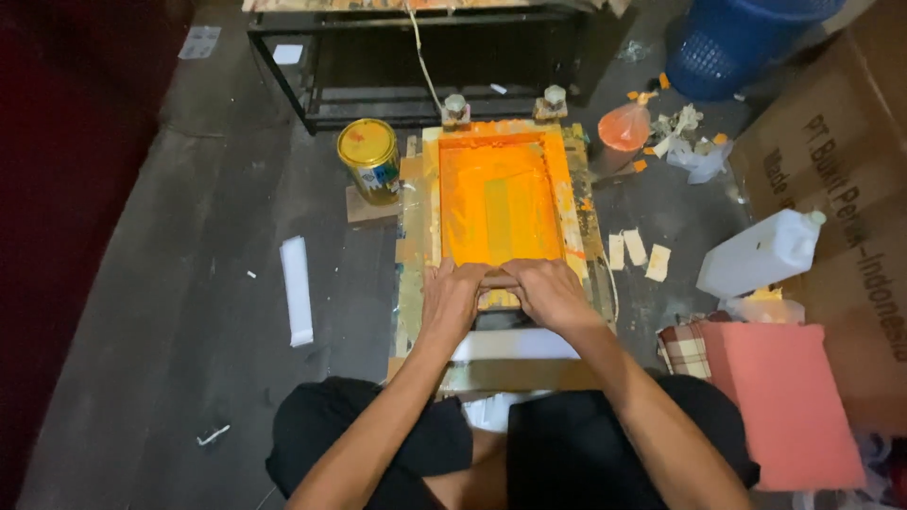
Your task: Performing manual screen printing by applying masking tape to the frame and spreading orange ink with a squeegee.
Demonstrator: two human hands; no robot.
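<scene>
A gold paint can [369, 159] stands on the floor left of the orange screen frame [498, 196]. The left hand [451, 297] and right hand [546, 291], 2 forearms converging, clamp a squeegee [498, 281] at the frame's near edge, fingers curled over it.

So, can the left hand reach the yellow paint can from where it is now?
Probably yes. The left hand rests on the squeegee, and the yellow paint can stands on that side, with only bare floor and frame edge between.
</scene>
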